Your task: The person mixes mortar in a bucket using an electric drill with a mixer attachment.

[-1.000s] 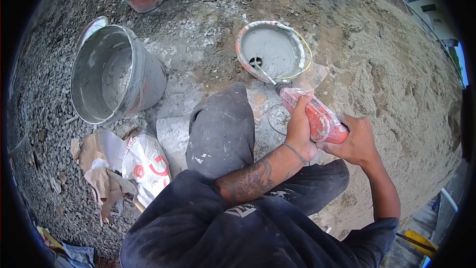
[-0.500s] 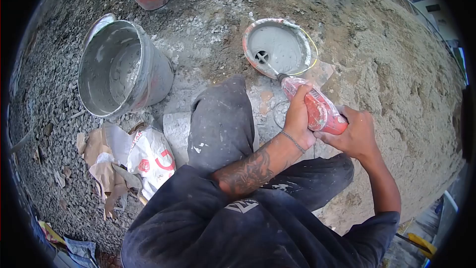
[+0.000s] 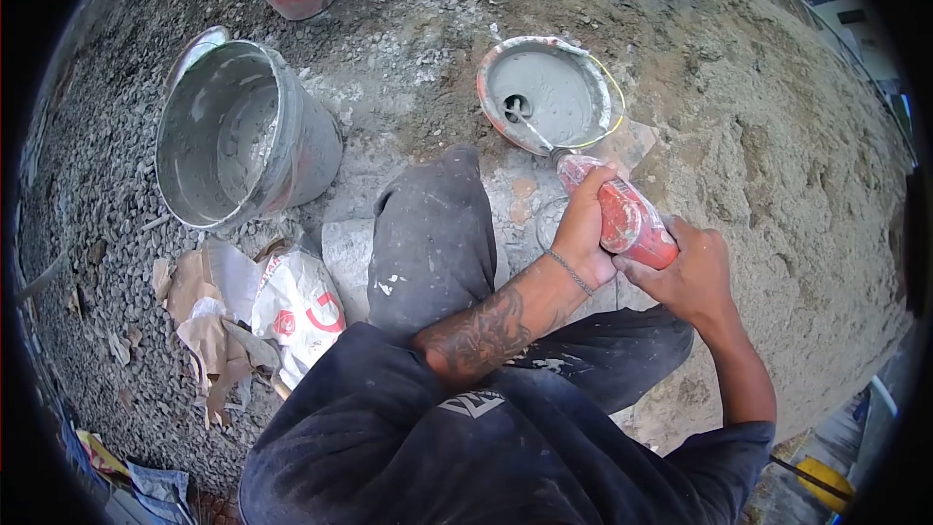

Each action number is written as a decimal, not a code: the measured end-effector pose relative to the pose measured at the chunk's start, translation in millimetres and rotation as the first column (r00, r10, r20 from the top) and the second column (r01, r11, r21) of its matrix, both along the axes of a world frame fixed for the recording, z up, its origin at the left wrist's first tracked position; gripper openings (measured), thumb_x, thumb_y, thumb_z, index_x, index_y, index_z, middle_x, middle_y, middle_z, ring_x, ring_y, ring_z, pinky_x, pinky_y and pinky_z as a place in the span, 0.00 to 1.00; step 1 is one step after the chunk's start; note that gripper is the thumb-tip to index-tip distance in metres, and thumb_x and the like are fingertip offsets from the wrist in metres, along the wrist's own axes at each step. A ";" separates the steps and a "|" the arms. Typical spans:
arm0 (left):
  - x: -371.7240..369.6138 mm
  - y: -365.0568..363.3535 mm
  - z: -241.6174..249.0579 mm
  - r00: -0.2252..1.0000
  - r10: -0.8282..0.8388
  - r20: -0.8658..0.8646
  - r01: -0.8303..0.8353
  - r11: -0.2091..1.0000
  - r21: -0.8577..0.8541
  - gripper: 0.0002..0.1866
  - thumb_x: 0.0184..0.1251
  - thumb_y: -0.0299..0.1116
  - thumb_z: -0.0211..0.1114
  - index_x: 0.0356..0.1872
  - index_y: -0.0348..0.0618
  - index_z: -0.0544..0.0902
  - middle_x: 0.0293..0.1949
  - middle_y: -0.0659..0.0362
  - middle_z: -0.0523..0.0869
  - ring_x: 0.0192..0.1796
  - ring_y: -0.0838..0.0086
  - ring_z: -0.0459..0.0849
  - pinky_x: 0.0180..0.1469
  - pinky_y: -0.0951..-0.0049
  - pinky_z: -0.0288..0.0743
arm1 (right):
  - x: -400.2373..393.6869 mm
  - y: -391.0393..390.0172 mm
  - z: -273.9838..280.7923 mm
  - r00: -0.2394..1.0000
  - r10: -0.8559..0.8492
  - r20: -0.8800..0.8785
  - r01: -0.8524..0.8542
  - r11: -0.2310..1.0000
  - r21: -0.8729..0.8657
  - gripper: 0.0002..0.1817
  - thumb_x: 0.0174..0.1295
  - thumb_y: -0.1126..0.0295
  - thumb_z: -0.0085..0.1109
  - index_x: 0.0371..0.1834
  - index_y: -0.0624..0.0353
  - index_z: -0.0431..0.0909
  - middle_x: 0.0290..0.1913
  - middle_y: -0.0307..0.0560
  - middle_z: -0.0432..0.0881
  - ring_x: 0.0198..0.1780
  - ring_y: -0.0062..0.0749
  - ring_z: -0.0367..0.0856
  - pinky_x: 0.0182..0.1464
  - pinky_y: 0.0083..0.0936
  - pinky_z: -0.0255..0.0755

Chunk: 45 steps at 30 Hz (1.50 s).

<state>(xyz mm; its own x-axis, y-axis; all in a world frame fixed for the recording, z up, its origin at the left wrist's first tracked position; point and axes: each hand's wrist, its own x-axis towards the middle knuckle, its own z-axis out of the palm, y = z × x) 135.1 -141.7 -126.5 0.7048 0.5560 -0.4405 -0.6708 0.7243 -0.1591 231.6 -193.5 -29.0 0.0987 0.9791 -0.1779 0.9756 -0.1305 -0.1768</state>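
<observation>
A red power drill [image 3: 624, 214], smeared with grey, lies between both my hands and points away to the upper left. My left hand [image 3: 586, 238] is wrapped around its body near the front. At the rear end, my right hand [image 3: 698, 270] grips the drill, partly hidden behind it. From the chuck a mixing paddle [image 3: 526, 122] reaches into wet grey mix [image 3: 556, 87], with a dark hollow around its head. That mix fills much of a red, grey-crusted bucket [image 3: 483, 89] with a yellow handle.
A large grey-coated bucket [image 3: 316, 151] tilts open at left, and a smaller red bucket [image 3: 303, 2] stands beyond it. Torn paper [image 3: 199, 282] and a white bag [image 3: 296, 316] lie on gravel [image 3: 102, 282] beside my knee. Sand [image 3: 792, 262] slopes up at right.
The paddle head has shifted slightly within the mix, and the hollow around it looks different. Both my hands keep hold of the drill, nearly in place.
</observation>
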 end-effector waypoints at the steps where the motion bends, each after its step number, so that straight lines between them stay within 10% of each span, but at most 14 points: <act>1: -3.2 2.8 2.4 0.999 -0.053 0.000 0.053 0.999 -0.014 0.11 0.58 0.42 0.58 0.34 0.47 0.73 0.28 0.59 0.78 0.31 0.70 0.80 0.39 0.65 0.76 | 1.0 -2.3 -2.9 1.000 -0.002 -0.008 0.002 1.000 0.014 0.28 0.34 0.49 0.69 0.27 0.64 0.77 0.17 0.53 0.77 0.21 0.48 0.78 0.27 0.37 0.72; 32: 77.2 16.2 -10.1 0.844 -0.421 -0.332 0.477 0.872 0.109 0.13 0.55 0.45 0.55 0.30 0.46 0.74 0.28 0.58 0.80 0.33 0.65 0.79 0.44 0.58 0.73 | 62.0 -33.3 -43.6 0.965 -0.223 -0.135 0.241 0.961 0.138 0.24 0.40 0.50 0.66 0.31 0.61 0.79 0.26 0.56 0.80 0.31 0.53 0.79 0.34 0.39 0.71; 45: 116.3 -22.3 -72.2 0.584 -0.395 -0.709 0.502 0.862 -0.067 0.14 0.50 0.40 0.64 0.33 0.41 0.76 0.27 0.60 0.78 0.28 0.73 0.78 0.34 0.69 0.73 | 75.1 -71.9 -113.5 0.700 -0.368 -0.612 0.419 0.906 -0.065 0.20 0.45 0.69 0.62 0.42 0.66 0.74 0.38 0.56 0.81 0.42 0.42 0.80 0.44 0.31 0.70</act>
